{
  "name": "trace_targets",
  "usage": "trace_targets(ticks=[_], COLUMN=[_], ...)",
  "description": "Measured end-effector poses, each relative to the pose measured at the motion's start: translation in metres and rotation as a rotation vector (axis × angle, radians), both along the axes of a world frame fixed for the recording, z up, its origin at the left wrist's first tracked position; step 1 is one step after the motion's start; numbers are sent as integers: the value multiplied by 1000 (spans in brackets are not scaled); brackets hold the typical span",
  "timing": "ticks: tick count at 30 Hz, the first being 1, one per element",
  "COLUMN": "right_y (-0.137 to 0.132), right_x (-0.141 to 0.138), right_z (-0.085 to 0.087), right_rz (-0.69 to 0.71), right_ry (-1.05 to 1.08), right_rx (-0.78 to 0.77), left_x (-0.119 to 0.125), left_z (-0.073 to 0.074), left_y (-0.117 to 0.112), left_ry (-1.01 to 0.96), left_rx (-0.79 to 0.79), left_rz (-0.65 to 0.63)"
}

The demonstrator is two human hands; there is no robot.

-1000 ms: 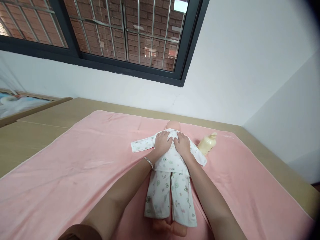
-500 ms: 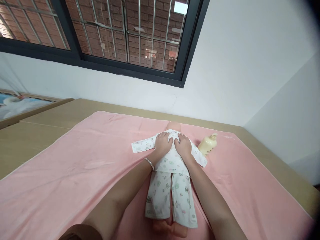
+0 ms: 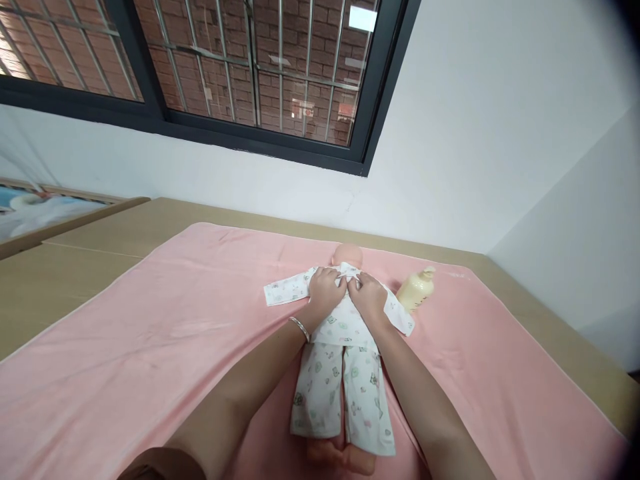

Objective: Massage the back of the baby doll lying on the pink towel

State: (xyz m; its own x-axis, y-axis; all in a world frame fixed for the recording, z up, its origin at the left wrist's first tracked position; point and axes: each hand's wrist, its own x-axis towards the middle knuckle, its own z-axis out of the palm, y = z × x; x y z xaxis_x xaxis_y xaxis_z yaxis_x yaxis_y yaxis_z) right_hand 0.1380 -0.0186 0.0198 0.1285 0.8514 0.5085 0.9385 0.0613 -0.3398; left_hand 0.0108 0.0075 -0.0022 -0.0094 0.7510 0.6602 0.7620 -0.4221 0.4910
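Note:
A baby doll (image 3: 349,254) lies lengthwise on a pink towel (image 3: 150,333), head away from me and bare feet nearest me. It wears a white printed shirt (image 3: 287,291) and matching trousers (image 3: 345,393). My left hand (image 3: 324,291), with a silver bracelet on its wrist, and my right hand (image 3: 369,297) rest side by side on the doll's chest. The fingers of both hands are curled and pinch the shirt fabric where they meet just below the collar. The doll's sleeves lie spread out to either side.
A pale yellow pump bottle (image 3: 417,288) lies on the towel just right of the doll's arm. The towel covers a wooden tabletop (image 3: 75,247) set against a white wall under a barred window (image 3: 250,67). A wooden-framed cot (image 3: 45,213) is at far left.
My fingers have drawn inward from lying flat on the doll's chest to pinching the shirt at the middle. The doll and the bottle have not moved.

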Motion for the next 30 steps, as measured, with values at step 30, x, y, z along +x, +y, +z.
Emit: trace_targets(ticks=[30], right_y=[15], right_x=[8], right_z=[-4], right_rz=[122], right_ry=[25], right_rx=[-62], left_x=[1], left_z=[7], left_y=[4], left_ry=[46], left_rx=[-183], left_rz=[28])
